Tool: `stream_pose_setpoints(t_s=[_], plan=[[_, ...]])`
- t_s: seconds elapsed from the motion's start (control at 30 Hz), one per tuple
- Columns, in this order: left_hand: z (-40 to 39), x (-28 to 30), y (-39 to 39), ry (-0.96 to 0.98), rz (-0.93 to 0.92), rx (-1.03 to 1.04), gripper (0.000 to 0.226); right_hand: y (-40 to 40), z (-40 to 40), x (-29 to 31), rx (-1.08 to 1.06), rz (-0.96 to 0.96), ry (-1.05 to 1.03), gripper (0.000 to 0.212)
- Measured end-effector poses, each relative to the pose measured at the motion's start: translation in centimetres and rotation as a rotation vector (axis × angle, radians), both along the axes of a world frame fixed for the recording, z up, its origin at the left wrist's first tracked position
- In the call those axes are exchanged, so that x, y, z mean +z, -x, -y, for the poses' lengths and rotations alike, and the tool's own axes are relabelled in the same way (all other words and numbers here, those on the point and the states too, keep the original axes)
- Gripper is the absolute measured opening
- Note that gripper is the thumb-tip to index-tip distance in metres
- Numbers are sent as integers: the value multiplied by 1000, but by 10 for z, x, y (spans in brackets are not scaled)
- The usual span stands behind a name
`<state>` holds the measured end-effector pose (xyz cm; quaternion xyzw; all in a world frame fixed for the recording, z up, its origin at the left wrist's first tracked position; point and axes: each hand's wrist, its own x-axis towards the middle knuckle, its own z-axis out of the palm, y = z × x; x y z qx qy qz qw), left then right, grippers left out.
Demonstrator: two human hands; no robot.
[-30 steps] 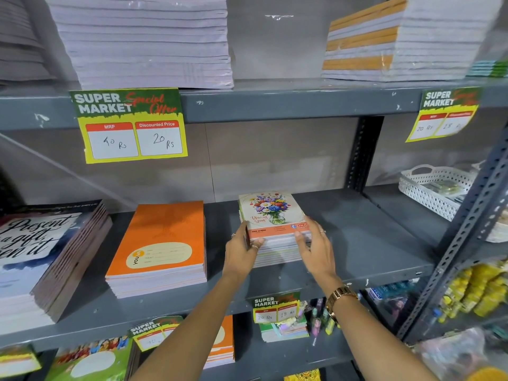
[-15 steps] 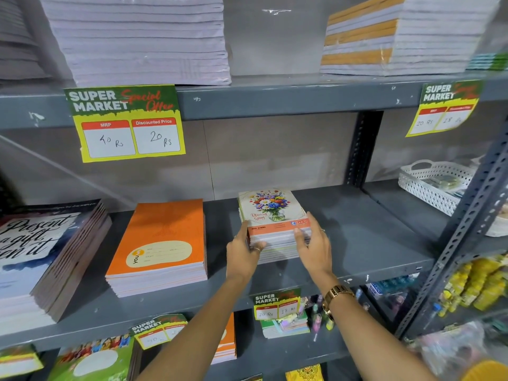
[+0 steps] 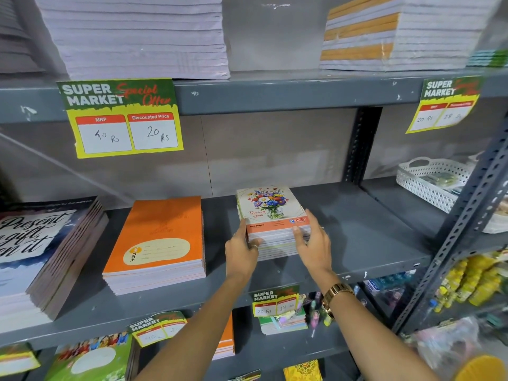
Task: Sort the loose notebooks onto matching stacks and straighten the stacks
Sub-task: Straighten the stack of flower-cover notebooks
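grey metal shelf [image 3: 357, 229] bears the floral stack [image 3: 270, 207], gripped by left hand [image 3: 240, 253] and right hand [image 3: 313, 243].

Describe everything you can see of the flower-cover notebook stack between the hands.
The flower notebook stack is a short pile of small paper notebooks lying flat on the grey shelf, right of the orange stack and apart from it. Its top cover is cream, with a vase of mixed flowers, red script and an orange band along the near edge. The layered edges look nearly squared. The left hand grips its near left corner; the right hand grips its near right corner, thumb on the front.
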<state>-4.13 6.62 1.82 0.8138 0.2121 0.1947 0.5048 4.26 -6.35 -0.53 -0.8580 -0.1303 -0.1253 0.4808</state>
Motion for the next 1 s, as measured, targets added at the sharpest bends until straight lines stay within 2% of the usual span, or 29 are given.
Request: stream_pose_setpoints(t_s=[0.17, 0.3, 0.5, 0.57, 0.67, 1.0], plan=[[1, -1, 1, -18, 6, 2, 61, 1, 1, -2, 6, 12, 23, 53], [4, -3, -1, -93, 31, -8, 60, -3, 2, -2, 14, 56, 158, 55], [-2, -2, -8, -444, -79, -43, 50, -7, 8, -2, 50, 197, 291, 42], [-4, -1, -10, -604, -100, -97, 48, -7, 8, -1, 91, 288, 370, 46], [-5, 1, -12, -762, -103, -131, 58, -9, 6, -1, 117, 377, 479, 52], [-8, -2, -17, -806, -94, -150, 60, -17, 6, -5, 108, 420, 560, 48]])
